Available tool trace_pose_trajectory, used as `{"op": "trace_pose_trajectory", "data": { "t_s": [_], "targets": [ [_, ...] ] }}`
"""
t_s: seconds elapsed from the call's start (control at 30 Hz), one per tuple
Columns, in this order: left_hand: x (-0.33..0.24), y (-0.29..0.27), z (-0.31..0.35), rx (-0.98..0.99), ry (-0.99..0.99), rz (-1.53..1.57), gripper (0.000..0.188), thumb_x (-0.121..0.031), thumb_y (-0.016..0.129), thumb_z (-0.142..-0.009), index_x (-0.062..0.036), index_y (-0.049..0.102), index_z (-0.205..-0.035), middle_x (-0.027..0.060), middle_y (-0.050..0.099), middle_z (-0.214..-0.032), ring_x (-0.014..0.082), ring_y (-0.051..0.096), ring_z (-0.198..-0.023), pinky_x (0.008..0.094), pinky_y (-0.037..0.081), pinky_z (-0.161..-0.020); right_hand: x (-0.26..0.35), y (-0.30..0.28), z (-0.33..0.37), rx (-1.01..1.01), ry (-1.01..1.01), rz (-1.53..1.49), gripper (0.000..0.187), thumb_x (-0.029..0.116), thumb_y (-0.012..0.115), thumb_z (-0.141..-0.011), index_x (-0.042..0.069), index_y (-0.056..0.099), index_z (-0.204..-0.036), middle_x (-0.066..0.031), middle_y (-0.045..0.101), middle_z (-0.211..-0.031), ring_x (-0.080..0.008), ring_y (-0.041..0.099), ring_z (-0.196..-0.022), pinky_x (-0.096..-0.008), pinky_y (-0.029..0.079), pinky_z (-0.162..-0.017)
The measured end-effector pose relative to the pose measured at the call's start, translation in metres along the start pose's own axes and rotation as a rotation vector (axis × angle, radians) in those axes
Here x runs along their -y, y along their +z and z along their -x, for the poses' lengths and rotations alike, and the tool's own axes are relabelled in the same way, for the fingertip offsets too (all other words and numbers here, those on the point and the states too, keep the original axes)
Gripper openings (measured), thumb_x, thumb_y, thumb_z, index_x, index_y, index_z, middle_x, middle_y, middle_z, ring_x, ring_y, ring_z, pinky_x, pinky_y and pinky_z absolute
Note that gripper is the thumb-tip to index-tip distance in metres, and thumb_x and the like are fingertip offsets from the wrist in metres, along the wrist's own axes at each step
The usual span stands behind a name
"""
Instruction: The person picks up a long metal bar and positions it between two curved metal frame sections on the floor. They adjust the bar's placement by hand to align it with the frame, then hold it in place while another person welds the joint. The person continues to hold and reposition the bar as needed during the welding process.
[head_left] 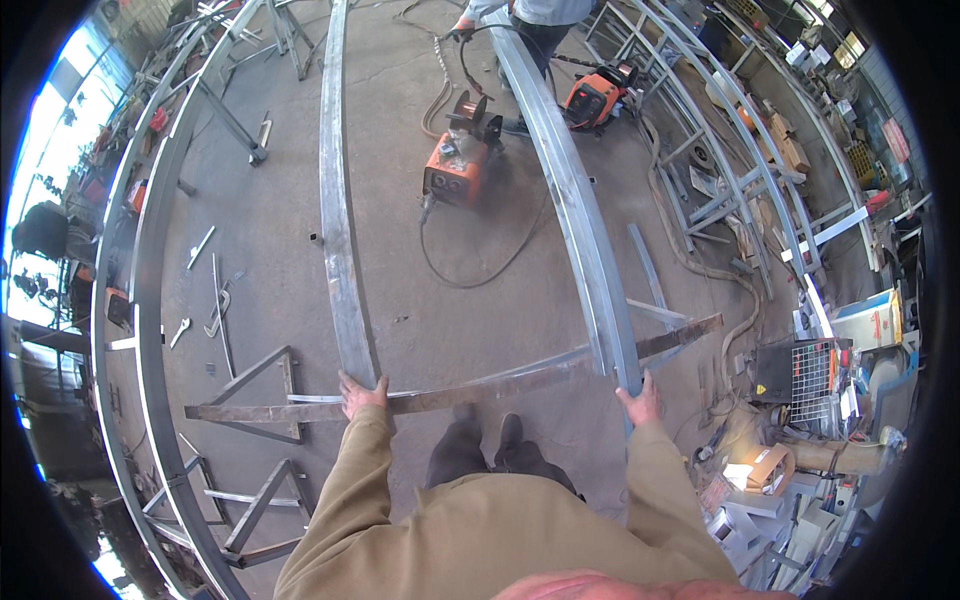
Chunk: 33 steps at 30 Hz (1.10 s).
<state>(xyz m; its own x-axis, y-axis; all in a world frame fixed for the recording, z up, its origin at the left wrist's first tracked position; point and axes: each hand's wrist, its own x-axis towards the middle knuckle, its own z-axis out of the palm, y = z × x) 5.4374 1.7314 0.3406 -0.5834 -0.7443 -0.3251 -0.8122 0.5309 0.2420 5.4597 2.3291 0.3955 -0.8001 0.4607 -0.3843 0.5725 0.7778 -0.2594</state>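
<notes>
My left hand [362, 393] grips the near end of a long grey steel tube [340, 200] that runs straight away from me. To the right, my right hand [640, 402] is closed around the near end of another long steel tube [622, 345], which lies against a second length [560, 190] beside it. Both tubes rest across a rusty flat crossbar [490, 388] in front of my body. At the far end of the right-hand tubes stands another person [548, 12], whose gloved hand [462, 30] is next to them.
Two orange welding machines [455, 165] [592, 98] with cables sit on the floor ahead. Triangular trestles [262, 500] and long steel frames [150, 230] line the left. At right are more frames [715, 210], a wire basket [815, 380] and piled boxes [770, 470]. A wrench [180, 332] lies left.
</notes>
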Motion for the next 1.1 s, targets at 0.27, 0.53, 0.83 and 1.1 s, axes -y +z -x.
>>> {"op": "trace_pose_trajectory", "data": {
  "t_s": [0.27,0.53,0.83,1.1],
  "targets": [
    [-0.003,0.004,0.001,-0.054,0.037,-0.020,0.115,-0.054,0.081,-0.078,-0.0040,0.020,-0.162,0.0232,0.043,-0.155,0.0407,0.045,-0.142,0.0460,0.039,-0.117,0.056,0.016,-0.068,-0.029,0.043,0.121,0.094,0.056,0.071,-0.087,0.002,0.034,-0.155,-0.0308,0.058,-0.140,-0.0451,0.060,-0.124,-0.0521,0.050,-0.102],
    [-0.010,0.005,0.004,-0.086,0.020,-0.034,0.112,-0.050,0.081,-0.079,-0.0040,0.022,-0.162,0.0240,0.044,-0.155,0.0388,0.044,-0.144,0.0467,0.040,-0.117,0.062,0.015,-0.063,-0.039,0.075,0.199,0.089,0.061,0.066,-0.089,0.006,0.039,-0.153,-0.0286,0.065,-0.131,-0.0433,0.066,-0.116,-0.0521,0.052,-0.097],
    [-0.004,0.009,-0.001,0.003,0.031,-0.111,0.117,-0.067,0.066,-0.085,-0.0012,0.012,-0.165,0.0304,0.036,-0.160,0.0418,0.036,-0.150,0.0457,0.032,-0.122,0.053,0.025,-0.066,-0.070,0.051,0.183,0.095,0.069,0.063,-0.089,0.007,0.040,-0.156,-0.0274,0.065,-0.133,-0.0440,0.067,-0.114,-0.0513,0.053,-0.097],
    [0.004,0.023,-0.015,-0.044,0.004,-0.162,0.117,-0.071,0.068,-0.082,-0.0103,0.015,-0.166,0.0264,0.035,-0.163,0.0400,0.042,-0.147,0.0473,0.038,-0.119,0.063,0.027,-0.070,-0.075,0.046,0.253,0.078,0.064,0.064,-0.088,0.007,0.047,-0.138,-0.0243,0.068,-0.127,-0.0450,0.068,-0.110,-0.0538,0.053,-0.093]
  ]
}}
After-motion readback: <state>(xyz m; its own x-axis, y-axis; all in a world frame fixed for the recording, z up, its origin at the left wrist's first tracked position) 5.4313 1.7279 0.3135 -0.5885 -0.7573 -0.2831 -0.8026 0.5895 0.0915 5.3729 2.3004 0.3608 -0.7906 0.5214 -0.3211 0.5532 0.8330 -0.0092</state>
